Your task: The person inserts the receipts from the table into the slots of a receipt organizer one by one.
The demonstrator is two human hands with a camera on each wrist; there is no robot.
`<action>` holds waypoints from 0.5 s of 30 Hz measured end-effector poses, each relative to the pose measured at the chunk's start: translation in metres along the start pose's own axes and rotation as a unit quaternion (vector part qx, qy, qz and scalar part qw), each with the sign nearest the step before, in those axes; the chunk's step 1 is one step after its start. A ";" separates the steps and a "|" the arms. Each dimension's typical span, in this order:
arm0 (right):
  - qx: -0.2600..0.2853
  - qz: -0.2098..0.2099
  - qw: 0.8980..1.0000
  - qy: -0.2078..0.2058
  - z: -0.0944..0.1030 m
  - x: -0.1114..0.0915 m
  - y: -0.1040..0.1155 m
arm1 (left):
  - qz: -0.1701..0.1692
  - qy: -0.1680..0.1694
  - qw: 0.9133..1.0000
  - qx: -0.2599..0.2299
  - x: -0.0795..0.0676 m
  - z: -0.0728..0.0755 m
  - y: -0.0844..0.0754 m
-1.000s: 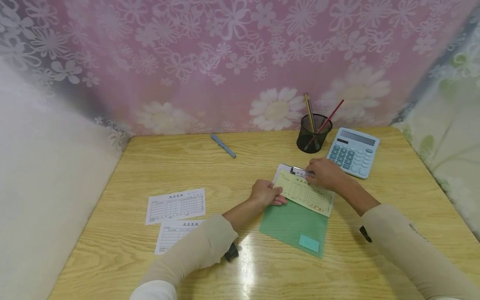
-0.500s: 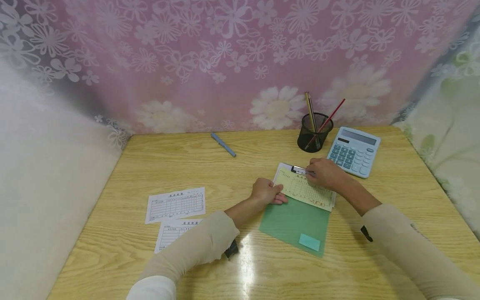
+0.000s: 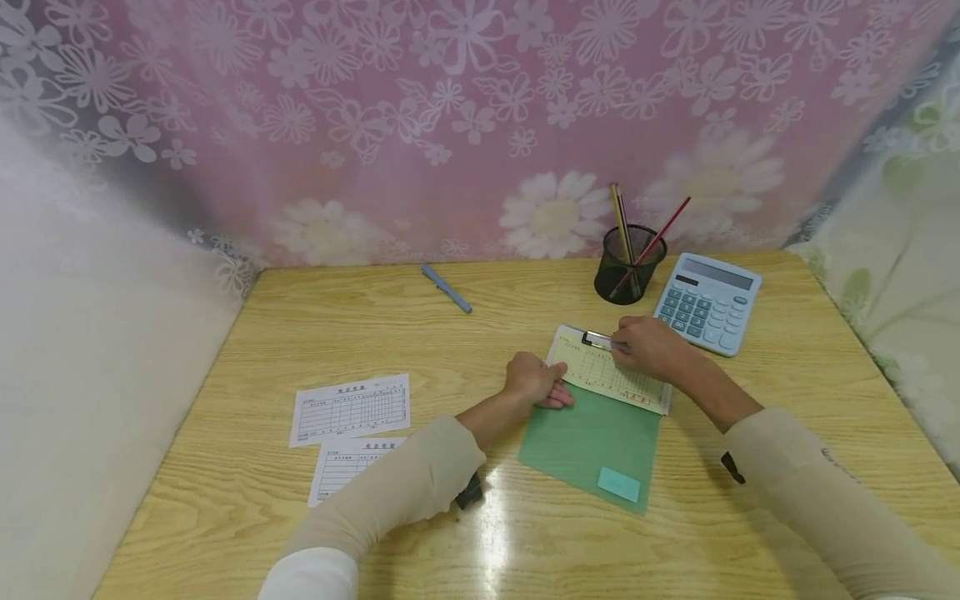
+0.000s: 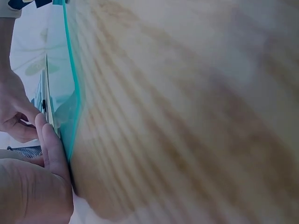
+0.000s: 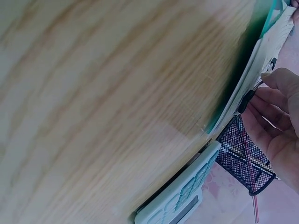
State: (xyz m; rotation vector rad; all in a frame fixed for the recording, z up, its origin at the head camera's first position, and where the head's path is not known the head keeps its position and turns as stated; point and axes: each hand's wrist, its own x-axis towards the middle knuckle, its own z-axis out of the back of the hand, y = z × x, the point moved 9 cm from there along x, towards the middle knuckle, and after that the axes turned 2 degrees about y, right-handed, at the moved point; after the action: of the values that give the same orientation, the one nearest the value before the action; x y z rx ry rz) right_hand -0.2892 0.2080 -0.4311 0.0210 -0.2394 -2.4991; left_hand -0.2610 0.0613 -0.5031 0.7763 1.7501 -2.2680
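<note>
A translucent green clipboard (image 3: 585, 446) lies tilted on the table, with a metal clip (image 3: 597, 339) along its top edge. Under the clip sits a yellow printed form (image 3: 609, 372), a white sheet edge showing beneath it. My left hand (image 3: 534, 380) pinches the form's lower left edge, thumb on top. With thumb and fingers, my right hand (image 3: 651, 348) grips the clip's lever; in the right wrist view the thumb (image 5: 280, 79) presses on it from one side. A pale blue sticker (image 3: 618, 484) is near the clipboard's lower edge.
Two white printed forms (image 3: 350, 410) lie at the left, one partly behind the left sleeve. A blue pen (image 3: 446, 289) rests at the back. Behind the right hand stand a black mesh pencil cup (image 3: 628, 275) and a light blue calculator (image 3: 708, 304).
The yellow form has slid upward under the clip, and its lower edge now sits higher on the clipboard. My right hand keeps its grip on the clip.
</note>
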 end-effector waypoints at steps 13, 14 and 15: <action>-0.019 0.022 0.999 -0.020 0.002 -0.001 0.005 | 0.010 0.000 1.000 0.010 0.001 0.001 -0.002; -0.021 0.023 0.999 -0.022 0.002 -0.001 0.005 | 0.009 -0.001 1.000 0.011 0.001 0.001 -0.003; -0.022 0.023 0.999 -0.025 0.002 -0.001 0.005 | 0.009 -0.002 1.000 0.014 0.001 0.001 -0.003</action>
State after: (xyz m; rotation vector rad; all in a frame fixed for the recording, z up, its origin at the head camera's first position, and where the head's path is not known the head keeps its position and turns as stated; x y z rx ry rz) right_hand -0.2853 0.2052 -0.4281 -0.0632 -0.2035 -2.4596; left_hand -0.2637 0.0614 -0.5006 0.7890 1.7065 -2.2869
